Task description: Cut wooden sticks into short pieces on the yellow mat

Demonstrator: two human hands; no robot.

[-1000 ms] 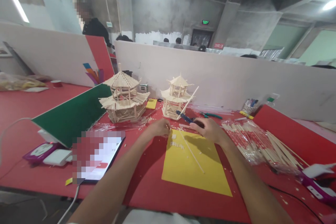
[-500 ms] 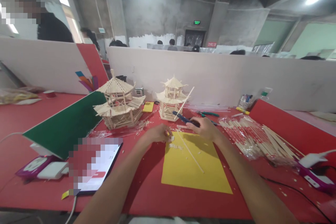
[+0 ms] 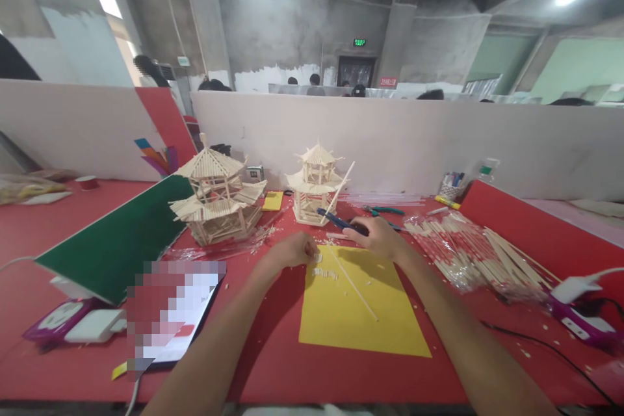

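Note:
My right hand grips blue-handled pliers, their jaws pointing left in front of a small wooden pagoda model. A thin pale stick slants up past the jaws; I cannot tell whether they touch it. My left hand is closed, fingertips pinched together at the upper left edge of a yellow sheet. Whatever is between those fingertips is hidden. Beside them lie short cut stick pieces, with several in a row. One long thin stick crosses the sheet diagonally.
A larger pagoda model stands at left, near a green board. A tablet lies front left. Bagged wooden sticks and a power strip are at right. Green-handled pliers rest behind my right hand.
The view has shifted slightly. Both hands keep nearly the same place, and the pliers stay in my right hand. A person at the far left has moved mostly out of view.

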